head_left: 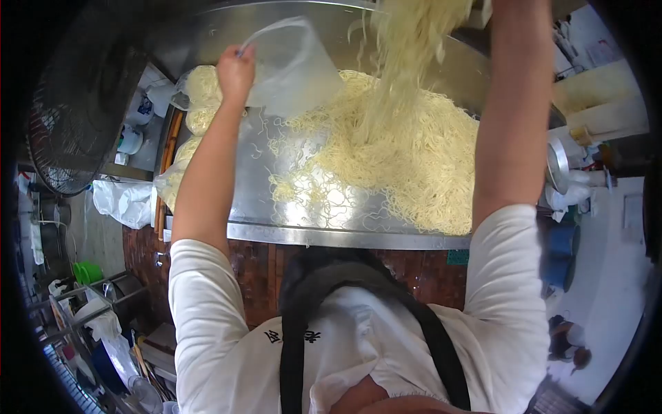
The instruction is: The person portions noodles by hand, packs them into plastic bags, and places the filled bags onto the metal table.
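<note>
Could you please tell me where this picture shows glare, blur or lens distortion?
Head view: white glare on the metal tray, among loose strands; head view: motion blur on the falling noodles, while the heaped noodles look sharper; head view: apparent fisheye stretching, with the corners fading to black.

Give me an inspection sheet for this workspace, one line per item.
Surface: shiny metal table, partly covered.
Job's things: noodles heaped toward the right, with a bunch hanging above; translucent plastic bag.
Clutter: loose strands left of the heap; filled bags along the left side.
Hands: left hand grips the plastic bag; right hand out of frame, forearm reaching the top edge.
Cables: none clearly made out.
Surroundings: fan at left; green container lower left.
</note>
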